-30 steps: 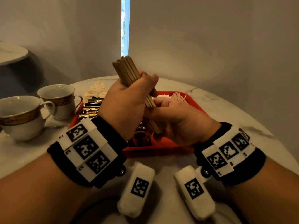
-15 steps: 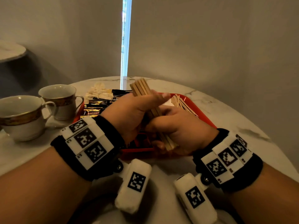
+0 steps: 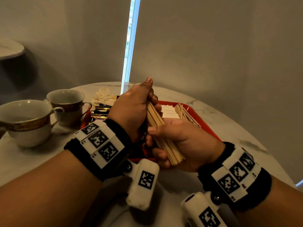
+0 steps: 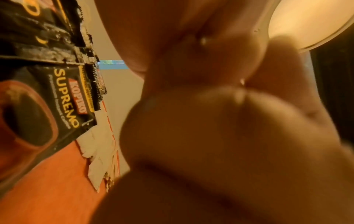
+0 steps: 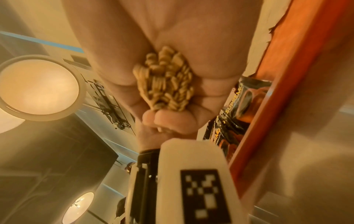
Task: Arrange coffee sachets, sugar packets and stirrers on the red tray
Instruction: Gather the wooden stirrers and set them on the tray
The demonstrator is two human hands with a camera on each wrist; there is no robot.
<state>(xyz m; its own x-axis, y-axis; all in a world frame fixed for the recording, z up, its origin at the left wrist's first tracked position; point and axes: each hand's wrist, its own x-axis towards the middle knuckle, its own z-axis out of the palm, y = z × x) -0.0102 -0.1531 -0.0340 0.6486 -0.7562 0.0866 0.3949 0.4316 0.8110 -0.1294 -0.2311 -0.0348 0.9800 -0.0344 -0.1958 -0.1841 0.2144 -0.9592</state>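
Note:
Both hands grip one bundle of wooden stirrers (image 3: 157, 122) above the near edge of the red tray (image 3: 211, 131). My left hand (image 3: 147, 105) wraps the far end, thumb raised; my right hand (image 3: 165, 145) curls round the near end. The stirrer ends (image 5: 164, 84) show bunched inside the right fist. On the tray lie black coffee sachets (image 3: 100, 112) at the left, white sugar packets (image 3: 168, 110) in the middle and more loose stirrers (image 3: 183, 112) at the right. The sachets (image 4: 63, 97) and packets (image 4: 99, 145) also fill the left wrist view beside my blurred left hand (image 4: 220, 121).
Two gold-banded teacups (image 3: 26, 122) (image 3: 68, 105) stand left of the tray on the round marble table (image 3: 246, 136). A pile of white packets (image 3: 102, 95) lies behind the tray. Grey walls stand close behind the table.
The stirrer bundle has come down from raised and upright to lying flatter and lower in both hands. My left hand has slid up to its far end; the right now grips the near end.

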